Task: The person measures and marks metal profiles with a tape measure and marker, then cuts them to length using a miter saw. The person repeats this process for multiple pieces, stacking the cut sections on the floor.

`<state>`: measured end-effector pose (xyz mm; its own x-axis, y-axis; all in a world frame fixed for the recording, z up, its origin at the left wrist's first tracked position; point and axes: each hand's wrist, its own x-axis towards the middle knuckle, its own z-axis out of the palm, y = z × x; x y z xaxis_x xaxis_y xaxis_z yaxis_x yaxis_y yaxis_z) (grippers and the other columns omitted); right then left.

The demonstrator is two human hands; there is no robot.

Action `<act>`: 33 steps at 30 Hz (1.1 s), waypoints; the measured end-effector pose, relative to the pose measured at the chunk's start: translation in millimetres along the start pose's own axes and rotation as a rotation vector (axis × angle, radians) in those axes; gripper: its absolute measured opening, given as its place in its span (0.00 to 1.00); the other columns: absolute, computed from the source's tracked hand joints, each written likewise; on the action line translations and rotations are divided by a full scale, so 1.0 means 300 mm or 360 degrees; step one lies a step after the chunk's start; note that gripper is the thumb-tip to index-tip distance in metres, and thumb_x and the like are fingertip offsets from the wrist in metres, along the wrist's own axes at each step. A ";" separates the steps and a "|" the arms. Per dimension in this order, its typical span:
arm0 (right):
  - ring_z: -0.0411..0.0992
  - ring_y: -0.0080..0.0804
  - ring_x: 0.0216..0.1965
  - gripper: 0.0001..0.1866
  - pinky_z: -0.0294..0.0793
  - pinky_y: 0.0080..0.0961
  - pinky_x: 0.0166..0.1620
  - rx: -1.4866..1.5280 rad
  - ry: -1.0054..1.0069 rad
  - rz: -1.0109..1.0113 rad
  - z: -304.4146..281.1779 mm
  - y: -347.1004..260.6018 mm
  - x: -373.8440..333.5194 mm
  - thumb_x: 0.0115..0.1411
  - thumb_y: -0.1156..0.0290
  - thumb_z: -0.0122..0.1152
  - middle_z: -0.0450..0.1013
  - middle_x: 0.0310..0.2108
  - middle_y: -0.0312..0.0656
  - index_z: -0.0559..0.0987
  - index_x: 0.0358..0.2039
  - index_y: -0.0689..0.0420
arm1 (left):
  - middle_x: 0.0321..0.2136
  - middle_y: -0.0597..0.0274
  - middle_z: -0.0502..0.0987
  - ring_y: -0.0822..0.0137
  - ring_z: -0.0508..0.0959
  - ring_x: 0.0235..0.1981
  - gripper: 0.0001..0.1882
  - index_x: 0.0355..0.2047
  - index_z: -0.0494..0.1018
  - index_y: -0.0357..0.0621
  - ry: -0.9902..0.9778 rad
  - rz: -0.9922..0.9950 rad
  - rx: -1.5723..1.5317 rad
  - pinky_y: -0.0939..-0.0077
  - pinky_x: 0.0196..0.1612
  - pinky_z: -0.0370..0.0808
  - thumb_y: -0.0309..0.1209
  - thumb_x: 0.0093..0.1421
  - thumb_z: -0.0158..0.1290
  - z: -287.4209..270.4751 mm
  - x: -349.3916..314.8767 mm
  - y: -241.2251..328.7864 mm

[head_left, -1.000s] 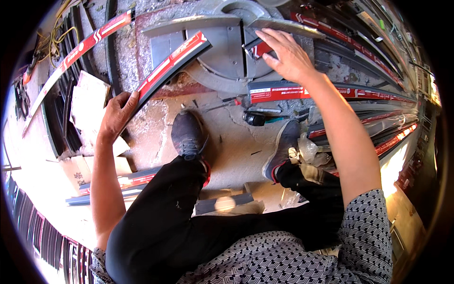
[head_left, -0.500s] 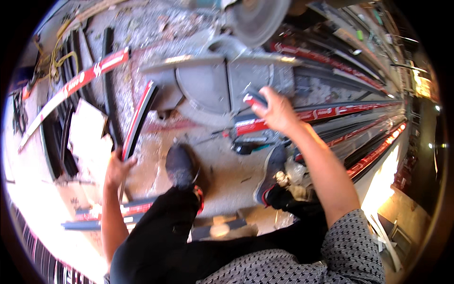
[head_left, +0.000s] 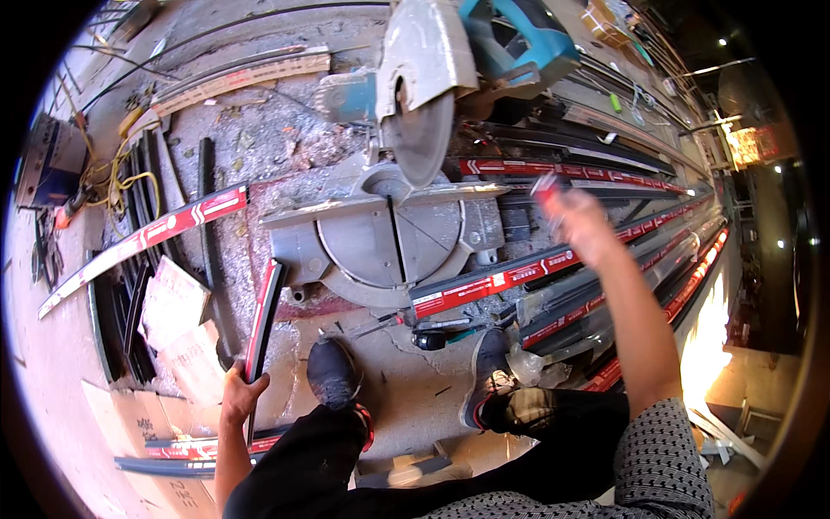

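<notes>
At the lower left my left hand [head_left: 242, 396] is closed round the lower part of a dark metal profile strip [head_left: 265, 316] with a red face, its upper end beside the saw base. My right hand [head_left: 581, 227], blurred by motion, grips a short red and dark profile offcut [head_left: 546, 187] to the right of the saw. Between the hands stands a grey mitre saw table [head_left: 363, 242] with a slot down its middle. The saw blade [head_left: 424, 138] is raised above it, under a metal guard [head_left: 425, 52] and beside a teal motor housing [head_left: 527, 39].
Long red-faced profiles [head_left: 493, 281] lie in bundles to the right. Another red-and-white strip [head_left: 164, 227] crosses dark profiles at the left. Cardboard [head_left: 177, 298] lies on the floor there. A tape measure [head_left: 429, 339] rests between my shoes [head_left: 333, 372]. Metal shavings surround the saw.
My right hand has moved right, from above the saw table to beside it, still gripping the offcut. My left hand keeps hold of its strip. More of the saw has come into view.
</notes>
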<state>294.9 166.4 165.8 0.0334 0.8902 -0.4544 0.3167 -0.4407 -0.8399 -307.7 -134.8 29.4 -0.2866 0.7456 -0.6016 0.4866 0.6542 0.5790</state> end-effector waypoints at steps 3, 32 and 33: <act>0.79 0.34 0.44 0.11 0.80 0.31 0.52 0.0812 0.0212 -0.0561 -0.082 -0.220 0.080 0.70 0.67 0.62 0.80 0.43 0.47 0.77 0.46 0.60 | 0.23 0.52 0.73 0.61 0.73 0.27 0.23 0.32 0.74 0.29 -0.0025 -0.0090 0.0133 0.60 0.36 0.74 0.40 0.50 0.66 -0.008 0.004 0.022; 0.82 0.49 0.36 0.10 0.79 0.41 0.42 -0.0818 -0.0456 -0.0213 1.199 0.590 -0.442 0.65 0.67 0.62 0.81 0.33 0.53 0.81 0.40 0.60 | 0.33 0.42 0.75 0.39 0.76 0.39 0.13 0.36 0.74 0.36 0.0685 0.0409 0.0676 0.51 0.45 0.73 0.26 0.49 0.57 -0.120 0.128 -0.076; 0.82 0.50 0.36 0.10 0.79 0.42 0.42 -0.0872 -0.0443 -0.0217 1.223 0.567 -0.422 0.65 0.67 0.62 0.81 0.33 0.54 0.80 0.41 0.60 | 0.33 0.43 0.75 0.40 0.75 0.39 0.13 0.36 0.74 0.36 0.0714 0.0420 0.0686 0.51 0.44 0.73 0.26 0.49 0.57 -0.128 0.131 -0.089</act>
<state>-3.2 -63.8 -28.4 -0.2662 0.8381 -0.4761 0.7428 -0.1364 -0.6554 -363.8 -118.1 11.4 -0.3827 0.9147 -0.1295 0.8464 0.4033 0.3477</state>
